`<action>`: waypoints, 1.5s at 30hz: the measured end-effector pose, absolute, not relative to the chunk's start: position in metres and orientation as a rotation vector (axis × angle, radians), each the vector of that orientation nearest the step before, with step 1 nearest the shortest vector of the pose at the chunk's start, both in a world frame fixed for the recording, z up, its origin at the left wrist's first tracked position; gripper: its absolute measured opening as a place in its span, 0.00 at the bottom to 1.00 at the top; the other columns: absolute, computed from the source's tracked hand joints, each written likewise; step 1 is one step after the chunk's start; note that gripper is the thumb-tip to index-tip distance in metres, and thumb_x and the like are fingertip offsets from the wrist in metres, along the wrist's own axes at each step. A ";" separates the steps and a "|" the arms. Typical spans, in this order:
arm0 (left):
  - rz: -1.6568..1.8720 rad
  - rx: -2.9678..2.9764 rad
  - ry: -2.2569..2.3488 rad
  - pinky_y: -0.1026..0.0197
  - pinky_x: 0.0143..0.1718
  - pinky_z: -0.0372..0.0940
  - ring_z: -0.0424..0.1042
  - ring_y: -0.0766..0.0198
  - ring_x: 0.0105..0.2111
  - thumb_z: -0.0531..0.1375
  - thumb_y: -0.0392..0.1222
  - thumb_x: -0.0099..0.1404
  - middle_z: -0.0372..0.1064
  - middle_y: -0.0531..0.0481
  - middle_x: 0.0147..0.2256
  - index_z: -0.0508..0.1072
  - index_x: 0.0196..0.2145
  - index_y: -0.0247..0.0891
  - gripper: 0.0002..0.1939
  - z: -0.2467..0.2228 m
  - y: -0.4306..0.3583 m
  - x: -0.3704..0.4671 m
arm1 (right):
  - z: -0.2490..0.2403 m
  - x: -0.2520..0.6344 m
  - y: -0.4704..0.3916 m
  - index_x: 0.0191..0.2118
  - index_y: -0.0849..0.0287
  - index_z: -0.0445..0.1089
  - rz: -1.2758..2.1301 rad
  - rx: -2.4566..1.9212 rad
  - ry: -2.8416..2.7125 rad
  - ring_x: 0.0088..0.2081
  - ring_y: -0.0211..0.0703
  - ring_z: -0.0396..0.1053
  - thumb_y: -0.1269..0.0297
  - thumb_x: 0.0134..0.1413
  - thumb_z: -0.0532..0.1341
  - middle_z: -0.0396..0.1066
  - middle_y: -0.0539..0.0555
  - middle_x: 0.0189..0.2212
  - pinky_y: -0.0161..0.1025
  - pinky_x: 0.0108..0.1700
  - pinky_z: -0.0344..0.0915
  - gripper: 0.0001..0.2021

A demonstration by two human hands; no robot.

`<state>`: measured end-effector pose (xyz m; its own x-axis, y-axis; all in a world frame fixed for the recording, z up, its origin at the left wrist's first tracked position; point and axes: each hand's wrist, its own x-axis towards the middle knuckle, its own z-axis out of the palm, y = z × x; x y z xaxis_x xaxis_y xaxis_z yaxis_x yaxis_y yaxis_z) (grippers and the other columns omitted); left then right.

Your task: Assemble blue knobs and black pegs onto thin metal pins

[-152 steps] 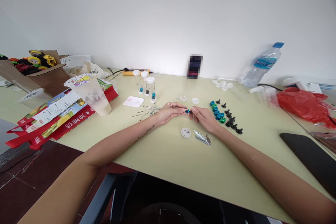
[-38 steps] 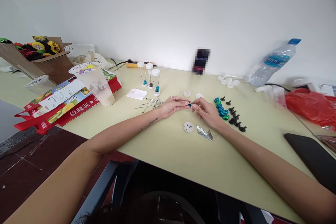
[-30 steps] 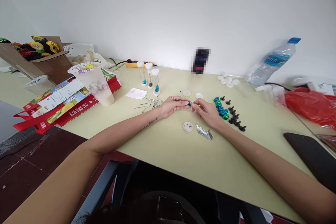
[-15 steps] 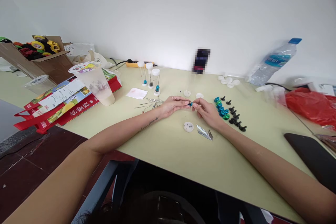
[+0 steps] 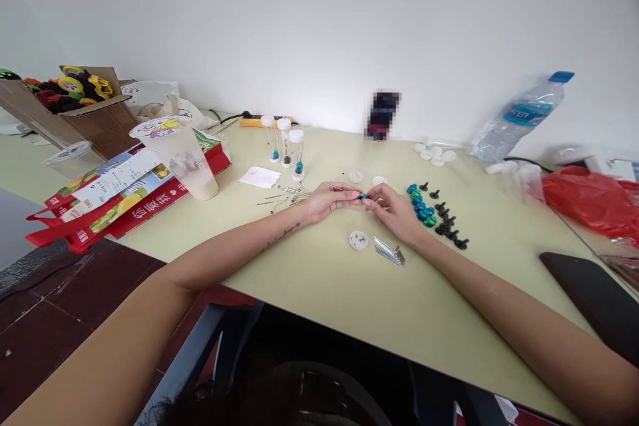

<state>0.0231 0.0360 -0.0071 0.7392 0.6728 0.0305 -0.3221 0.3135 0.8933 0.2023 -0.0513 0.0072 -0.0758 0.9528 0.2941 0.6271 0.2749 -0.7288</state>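
Between my fingertips is a small blue and black part (image 5: 363, 198). My left hand (image 5: 330, 201) pinches it from the left, with a thin metal rod running back over the fingers. My right hand (image 5: 389, 210) closes on its right side. Below the hands lie a white round lid (image 5: 358, 240) with tiny dark pieces on it and a row of metal rods (image 5: 389, 251). To the right of my right hand are blue and green metallic parts (image 5: 422, 208) beside several black stemmed parts (image 5: 449, 221). Loose thin rods (image 5: 289, 195) lie left of my left hand.
Three capped clear tubes (image 5: 298, 156) stand behind a paper slip (image 5: 259, 177). A plastic cup (image 5: 184, 160) stands by a red bag (image 5: 150, 206) at left. A water bottle (image 5: 524, 116), red plastic (image 5: 589, 203) and a black phone-like slab (image 5: 589, 299) are at right.
My right fingers have shifted slightly around the small part, and the thumb sits a little lower. My left hand is almost unmoved.
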 end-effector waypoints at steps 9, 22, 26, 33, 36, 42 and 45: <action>0.676 1.059 0.384 0.53 0.54 0.63 0.76 0.62 0.37 0.69 0.35 0.50 0.76 0.45 0.34 0.78 0.34 0.29 0.12 -0.006 0.035 0.023 | 0.007 0.203 -0.051 0.39 0.55 0.61 0.566 -1.435 -1.797 0.21 0.37 0.62 0.50 0.60 0.54 0.70 0.50 0.28 0.37 0.26 0.59 0.13; 0.671 1.067 0.349 0.55 0.54 0.64 0.76 0.63 0.37 0.69 0.35 0.51 0.76 0.45 0.35 0.78 0.35 0.29 0.12 -0.010 0.038 0.023 | 0.013 0.200 -0.054 0.33 0.56 0.64 0.497 -1.521 -1.862 0.21 0.37 0.62 0.50 0.63 0.49 0.69 0.48 0.22 0.36 0.27 0.57 0.17; 0.670 1.060 0.350 0.55 0.54 0.64 0.76 0.64 0.36 0.69 0.35 0.51 0.76 0.46 0.35 0.78 0.35 0.30 0.12 -0.010 0.038 0.022 | 0.014 0.200 -0.054 0.28 0.56 0.64 0.469 -1.538 -1.912 0.21 0.39 0.62 0.50 0.65 0.44 0.64 0.48 0.17 0.37 0.28 0.57 0.22; 0.674 1.044 0.400 0.54 0.54 0.63 0.76 0.64 0.36 0.70 0.35 0.50 0.76 0.45 0.35 0.78 0.34 0.30 0.12 -0.005 0.036 0.022 | 0.009 0.202 -0.052 0.36 0.54 0.61 0.520 -1.480 -1.841 0.19 0.38 0.62 0.47 0.60 0.53 0.67 0.47 0.22 0.37 0.24 0.57 0.15; 0.678 1.040 0.397 0.54 0.54 0.63 0.76 0.64 0.36 0.70 0.35 0.49 0.76 0.45 0.35 0.78 0.34 0.30 0.12 -0.006 0.036 0.022 | 0.009 0.201 -0.052 0.36 0.54 0.60 0.524 -1.470 -1.835 0.19 0.38 0.62 0.47 0.59 0.53 0.67 0.47 0.22 0.37 0.24 0.57 0.15; 0.678 1.049 0.372 0.54 0.54 0.63 0.76 0.64 0.36 0.69 0.35 0.50 0.76 0.45 0.36 0.78 0.34 0.30 0.12 -0.008 0.037 0.022 | 0.014 0.200 -0.054 0.29 0.56 0.63 0.468 -1.525 -1.901 0.20 0.39 0.62 0.51 0.65 0.47 0.62 0.47 0.16 0.37 0.27 0.57 0.19; 0.679 1.048 0.365 0.54 0.54 0.63 0.76 0.64 0.36 0.69 0.35 0.50 0.76 0.45 0.35 0.78 0.35 0.29 0.13 -0.008 0.037 0.022 | 0.012 0.200 -0.053 0.33 0.55 0.63 0.486 -1.509 -1.871 0.20 0.38 0.62 0.50 0.63 0.50 0.66 0.47 0.20 0.37 0.26 0.57 0.16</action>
